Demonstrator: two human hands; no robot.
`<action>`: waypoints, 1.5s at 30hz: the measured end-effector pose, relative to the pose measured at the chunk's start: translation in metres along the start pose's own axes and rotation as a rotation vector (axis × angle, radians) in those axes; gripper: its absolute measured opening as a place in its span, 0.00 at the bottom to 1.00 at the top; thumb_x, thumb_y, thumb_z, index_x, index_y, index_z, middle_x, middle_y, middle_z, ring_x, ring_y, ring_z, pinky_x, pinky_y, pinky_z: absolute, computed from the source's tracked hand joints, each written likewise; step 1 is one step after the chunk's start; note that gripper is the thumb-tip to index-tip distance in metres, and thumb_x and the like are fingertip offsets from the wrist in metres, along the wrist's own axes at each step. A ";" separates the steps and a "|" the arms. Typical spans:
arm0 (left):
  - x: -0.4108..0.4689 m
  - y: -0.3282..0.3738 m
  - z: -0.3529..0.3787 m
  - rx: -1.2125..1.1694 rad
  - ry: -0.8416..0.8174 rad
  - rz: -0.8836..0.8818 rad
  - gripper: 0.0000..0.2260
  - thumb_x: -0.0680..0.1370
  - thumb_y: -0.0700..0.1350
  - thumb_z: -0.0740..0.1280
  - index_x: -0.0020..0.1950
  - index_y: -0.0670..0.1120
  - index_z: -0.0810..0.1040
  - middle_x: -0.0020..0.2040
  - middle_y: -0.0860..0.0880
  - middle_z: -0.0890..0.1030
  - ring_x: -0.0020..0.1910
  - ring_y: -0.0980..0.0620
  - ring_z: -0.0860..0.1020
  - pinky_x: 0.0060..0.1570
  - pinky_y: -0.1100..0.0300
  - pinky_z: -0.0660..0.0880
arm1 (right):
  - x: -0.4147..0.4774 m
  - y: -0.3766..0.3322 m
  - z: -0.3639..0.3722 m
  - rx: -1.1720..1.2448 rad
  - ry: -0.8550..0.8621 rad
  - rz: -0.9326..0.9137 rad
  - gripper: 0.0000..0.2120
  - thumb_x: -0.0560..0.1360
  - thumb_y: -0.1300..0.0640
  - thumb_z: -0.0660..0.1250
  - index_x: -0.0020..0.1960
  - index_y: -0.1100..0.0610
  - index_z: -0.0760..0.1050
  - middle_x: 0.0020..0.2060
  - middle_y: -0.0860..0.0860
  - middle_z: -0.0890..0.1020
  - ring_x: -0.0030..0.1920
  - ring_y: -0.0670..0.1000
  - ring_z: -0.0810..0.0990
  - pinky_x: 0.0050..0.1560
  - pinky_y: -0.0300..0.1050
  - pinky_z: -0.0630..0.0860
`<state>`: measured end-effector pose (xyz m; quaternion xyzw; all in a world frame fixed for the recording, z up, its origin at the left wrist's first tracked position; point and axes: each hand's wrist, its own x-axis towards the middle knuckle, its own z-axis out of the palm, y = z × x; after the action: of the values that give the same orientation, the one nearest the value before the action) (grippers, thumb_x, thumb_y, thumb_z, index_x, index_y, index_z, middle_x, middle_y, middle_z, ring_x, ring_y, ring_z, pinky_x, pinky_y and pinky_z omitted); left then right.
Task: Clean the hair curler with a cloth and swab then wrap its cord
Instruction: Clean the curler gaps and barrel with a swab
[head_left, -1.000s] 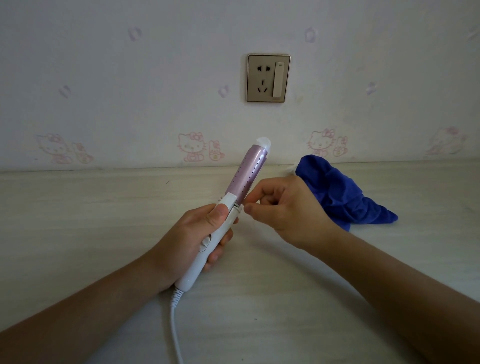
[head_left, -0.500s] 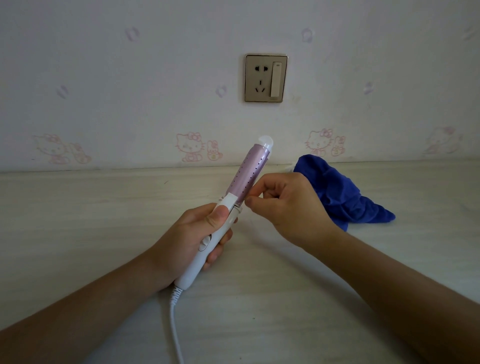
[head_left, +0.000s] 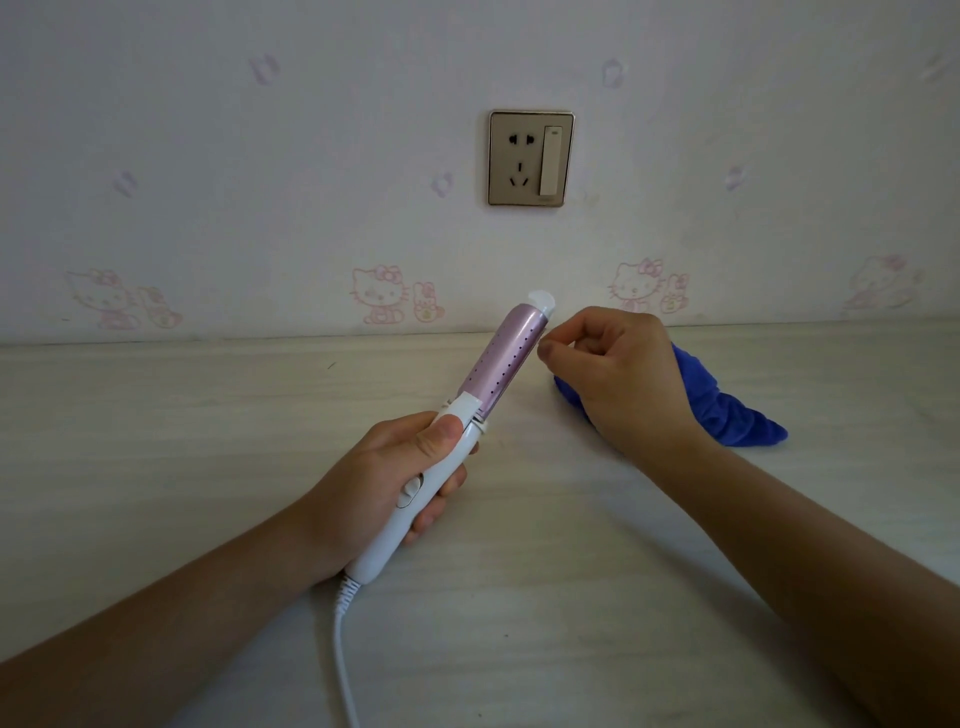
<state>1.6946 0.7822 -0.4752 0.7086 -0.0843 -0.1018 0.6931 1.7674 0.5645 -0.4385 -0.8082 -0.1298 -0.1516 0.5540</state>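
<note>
Left hand (head_left: 395, 478) grips the hair curler (head_left: 498, 364) by its white handle, thumb on top, pink dotted barrel tilted up over the counter (head_left: 156, 441). Right hand (head_left: 623, 374) is curled, fingertips pinched just beside the barrel. Can't tell if it's holding anything.

We see the hair curler (head_left: 498, 364) in smooth glossy white plastic with a satin pink barrel, the cloth (head_left: 737, 415) soft and matt, the desk (head_left: 156, 441) pale matt wood grain.
</note>
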 end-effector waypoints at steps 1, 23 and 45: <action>0.000 0.000 0.000 0.001 -0.001 0.001 0.26 0.75 0.61 0.66 0.56 0.37 0.78 0.35 0.46 0.76 0.24 0.51 0.69 0.24 0.64 0.66 | -0.002 -0.001 0.001 0.006 -0.018 -0.003 0.06 0.77 0.60 0.73 0.41 0.53 0.83 0.24 0.52 0.75 0.24 0.44 0.67 0.28 0.42 0.71; -0.002 -0.002 -0.004 -0.033 0.002 0.073 0.20 0.77 0.59 0.64 0.50 0.43 0.82 0.36 0.43 0.75 0.24 0.51 0.69 0.23 0.62 0.67 | -0.020 -0.009 0.014 -0.030 -0.411 -0.126 0.06 0.76 0.65 0.73 0.42 0.57 0.84 0.22 0.45 0.71 0.24 0.45 0.67 0.32 0.48 0.74; -0.003 -0.002 -0.006 -0.053 -0.003 0.034 0.28 0.72 0.64 0.65 0.55 0.39 0.80 0.37 0.44 0.75 0.23 0.52 0.69 0.24 0.63 0.67 | -0.007 -0.008 0.007 -0.047 -0.195 -0.089 0.12 0.76 0.64 0.72 0.38 0.50 0.81 0.21 0.43 0.71 0.21 0.42 0.67 0.24 0.32 0.66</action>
<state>1.6930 0.7892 -0.4767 0.6884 -0.0944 -0.0933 0.7131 1.7591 0.5736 -0.4366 -0.8253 -0.2152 -0.0995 0.5124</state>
